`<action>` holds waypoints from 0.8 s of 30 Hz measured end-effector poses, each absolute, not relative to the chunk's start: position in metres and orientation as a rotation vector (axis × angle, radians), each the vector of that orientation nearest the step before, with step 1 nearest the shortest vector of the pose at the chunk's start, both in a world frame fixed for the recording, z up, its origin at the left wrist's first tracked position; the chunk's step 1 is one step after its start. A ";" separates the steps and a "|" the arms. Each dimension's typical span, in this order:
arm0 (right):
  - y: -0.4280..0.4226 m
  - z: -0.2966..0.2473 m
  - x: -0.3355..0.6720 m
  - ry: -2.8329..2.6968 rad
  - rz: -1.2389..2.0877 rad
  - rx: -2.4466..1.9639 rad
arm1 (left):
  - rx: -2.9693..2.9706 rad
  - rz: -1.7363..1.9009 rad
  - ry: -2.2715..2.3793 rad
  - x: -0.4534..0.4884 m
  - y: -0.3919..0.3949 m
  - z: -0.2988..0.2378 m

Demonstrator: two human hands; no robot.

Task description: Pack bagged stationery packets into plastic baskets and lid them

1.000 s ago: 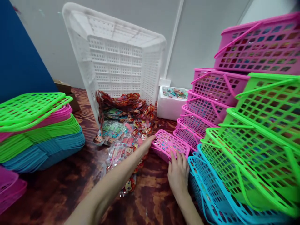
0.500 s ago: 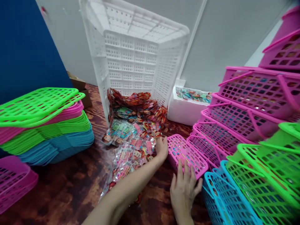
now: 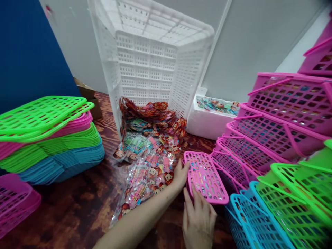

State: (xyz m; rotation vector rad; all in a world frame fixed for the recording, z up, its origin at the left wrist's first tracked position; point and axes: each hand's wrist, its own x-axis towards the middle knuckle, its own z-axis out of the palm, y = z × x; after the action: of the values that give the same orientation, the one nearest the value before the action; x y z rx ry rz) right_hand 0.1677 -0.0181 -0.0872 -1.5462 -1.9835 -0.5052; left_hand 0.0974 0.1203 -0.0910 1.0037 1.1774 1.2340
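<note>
**Our left hand (image 3: 181, 175) has slid onto the edge of the small pink plastic basket with a flat slotted lid (image 3: 197, 176)**

Half a second ago our left hand was bent beside the basket, at the margin of the packets; now its thumb and fingers meet the lid's left edge. Our right hand (image 3: 198, 221) has shifted a little left along the near edge, and the basket has turned slightly.

Our landmark is the large white perforated plastic crate (image 3: 146, 71), its open side facing us. The basket sits in front of it and to the right. We cannot tell whether our left hand grips the basket or only steadies it. Our right hand is loosely spread, longer fingers stretched to the lid's edge, thumb apart.

Clear plastic packets with printed cartoon faces (image 3: 150, 173) spill from the crate's mouth toward us, our left forearm crossing just beside them. Left of the crate we see a tall nested stack of green, pink and blue plastic pieces (image 3: 75, 145). Just right of the crate stands a white foam box of packets (image 3: 207, 124). Farther right are stacked pink lattice baskets (image 3: 290, 103), with green lattice baskets (image 3: 293, 193) and blue lattice baskets (image 3: 259, 214) nearer us than the crate.
</note>
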 end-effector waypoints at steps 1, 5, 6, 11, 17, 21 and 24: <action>-0.018 -0.087 0.161 -2.000 -0.496 -1.521 | 1.046 1.221 1.173 0.094 0.129 -0.089; -0.004 -0.085 0.148 -1.981 -0.513 -1.496 | 1.194 1.183 1.149 0.079 0.145 -0.074; 0.001 -0.085 0.150 -1.998 -0.537 -1.467 | 1.223 1.182 1.147 0.074 0.141 -0.070; 0.015 -0.088 0.172 -2.077 -0.597 -1.323 | 1.349 1.124 1.159 0.024 0.077 -0.058; 0.024 -0.112 0.193 -2.075 -0.762 -1.202 | 1.320 1.154 1.434 -0.104 -0.039 -0.059; 0.042 -0.119 0.175 -2.149 -0.674 -1.025 | 1.181 1.249 1.834 -0.192 -0.119 -0.047; 0.035 -0.107 0.154 -2.242 -0.579 -0.933 | 1.035 1.344 2.040 -0.232 -0.163 -0.041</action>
State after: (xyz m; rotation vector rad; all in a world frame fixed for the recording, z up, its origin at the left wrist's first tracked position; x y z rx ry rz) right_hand 0.1544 0.0353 -0.1068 -0.9332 -2.2421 -0.5786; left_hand -0.2322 -0.1634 -0.0410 1.0352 2.0395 1.3441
